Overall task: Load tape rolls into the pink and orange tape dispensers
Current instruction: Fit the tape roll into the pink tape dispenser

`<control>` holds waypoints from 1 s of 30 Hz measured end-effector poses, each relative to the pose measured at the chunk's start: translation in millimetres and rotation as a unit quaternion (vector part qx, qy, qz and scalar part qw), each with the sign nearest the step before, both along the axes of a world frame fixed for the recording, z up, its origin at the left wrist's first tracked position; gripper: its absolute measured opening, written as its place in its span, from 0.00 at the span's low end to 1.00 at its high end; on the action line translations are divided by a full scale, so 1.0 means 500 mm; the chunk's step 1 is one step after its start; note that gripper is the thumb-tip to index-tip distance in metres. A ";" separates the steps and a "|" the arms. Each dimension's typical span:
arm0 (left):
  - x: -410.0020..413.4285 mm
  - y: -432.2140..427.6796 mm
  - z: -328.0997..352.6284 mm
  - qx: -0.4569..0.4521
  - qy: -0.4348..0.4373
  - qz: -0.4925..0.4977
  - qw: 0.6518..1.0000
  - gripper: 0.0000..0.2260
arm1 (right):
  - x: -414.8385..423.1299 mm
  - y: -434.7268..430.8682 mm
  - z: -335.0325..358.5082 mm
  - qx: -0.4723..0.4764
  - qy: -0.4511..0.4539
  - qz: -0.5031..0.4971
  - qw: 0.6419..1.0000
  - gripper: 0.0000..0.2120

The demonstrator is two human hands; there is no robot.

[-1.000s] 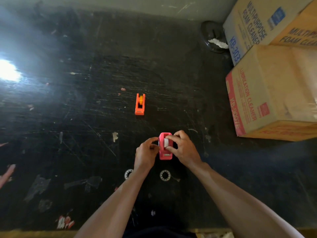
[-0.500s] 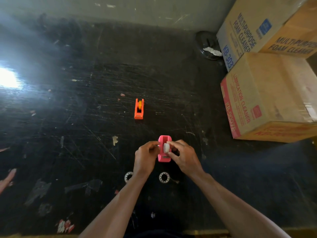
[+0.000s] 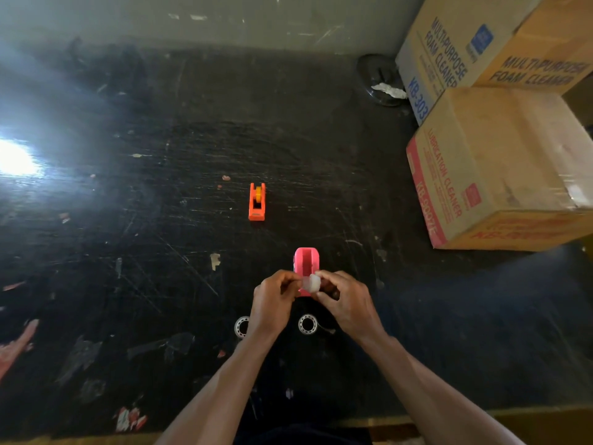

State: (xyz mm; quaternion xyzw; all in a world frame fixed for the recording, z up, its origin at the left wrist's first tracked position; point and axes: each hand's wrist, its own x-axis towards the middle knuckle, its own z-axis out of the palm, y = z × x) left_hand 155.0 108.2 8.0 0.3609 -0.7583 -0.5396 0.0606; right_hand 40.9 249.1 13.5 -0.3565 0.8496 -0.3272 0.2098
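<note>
The pink tape dispenser (image 3: pixel 306 263) stands on the black table in front of me, its open cradle showing no roll. At its near end, my left hand (image 3: pixel 274 305) and my right hand (image 3: pixel 348 305) pinch a small white spool (image 3: pixel 313 283) between their fingertips, just above the dispenser. Two clear tape rolls lie flat near my wrists: one roll (image 3: pixel 308 324) between my arms, the other roll (image 3: pixel 240 326) half hidden behind my left wrist. Farther back stands the orange tape dispenser (image 3: pixel 257 202) with a yellow-orange hub inside.
Two stacked cardboard boxes (image 3: pixel 494 162) fill the right back of the table. A dark round dish (image 3: pixel 378 78) with crumpled white paper sits beside them by the wall. Tape scraps and paint marks dot the scratched tabletop (image 3: pixel 128 252). Bright glare lies at the left.
The white spool, seated in the pink dispenser a second ago, has come up and out toward me between both hands. The cradle now shows empty.
</note>
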 end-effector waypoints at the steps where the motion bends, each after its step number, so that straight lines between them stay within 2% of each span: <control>1: 0.004 0.000 -0.001 0.000 -0.007 0.011 1.000 0.04 | 0.000 0.012 -0.007 -0.001 -0.003 -0.024 1.000 0.17; 5: 0.025 0.002 -0.002 0.010 -0.030 0.036 0.999 0.06 | 0.005 0.066 -0.051 0.015 -0.027 -0.131 0.991 0.19; 12: 0.058 0.018 -0.006 0.053 -0.044 0.072 0.995 0.05 | 0.044 0.106 -0.098 0.028 -0.052 -0.171 0.983 0.20; 21: 0.075 0.030 0.002 0.086 -0.037 0.096 0.991 0.05 | 0.043 0.133 -0.102 0.115 -0.001 -0.144 0.983 0.26; 25: 0.079 0.034 0.000 0.076 -0.043 0.096 0.991 0.06 | 0.076 0.137 -0.091 0.082 0.024 -0.173 0.981 0.28; 30: 0.087 0.041 -0.015 0.065 -0.062 0.081 0.993 0.05 | 0.121 0.105 -0.092 0.056 0.068 -0.067 0.994 0.29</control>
